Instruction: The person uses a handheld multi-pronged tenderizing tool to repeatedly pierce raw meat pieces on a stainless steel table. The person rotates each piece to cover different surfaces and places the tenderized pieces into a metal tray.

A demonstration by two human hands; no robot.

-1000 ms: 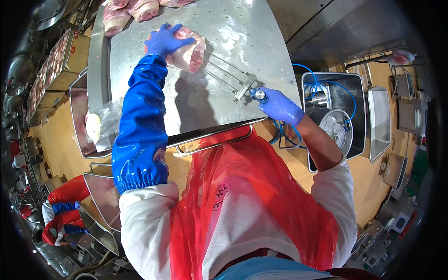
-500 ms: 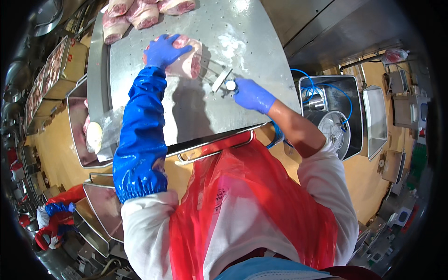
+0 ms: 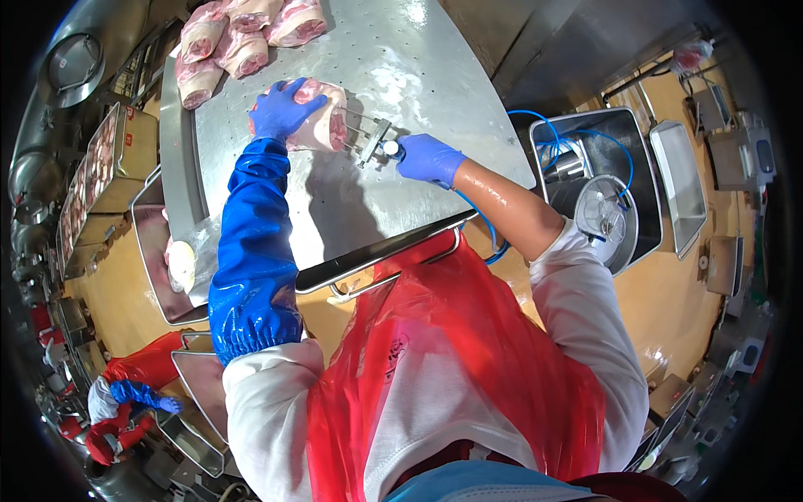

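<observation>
A thick skin-on cut of pork (image 3: 322, 125) lies on the perforated metal table. My left hand (image 3: 280, 110), in a purple glove, rests on its top left with the fingers spread and pressing down. My right hand (image 3: 428, 159), also gloved, is closed round the handle of a multi-needle brine injector (image 3: 374, 144). Its thin needles point left and reach the pork's cut right end; how deep they go I cannot tell. A blue hose (image 3: 477, 213) shows below my right wrist.
Several more pork cuts (image 3: 242, 52) sit at the table's (image 3: 452, 109) far left. To the right stands a metal tub (image 3: 644, 184) with a steel container and blue hose. A meat-filled bin (image 3: 109, 159) is at left. A co-worker in red (image 3: 125, 393) is at lower left.
The injector's block is slightly closer to the pork, with less of the needles showing. The whole view has shifted a little. The co-worker's blue-sleeved arm has moved outward.
</observation>
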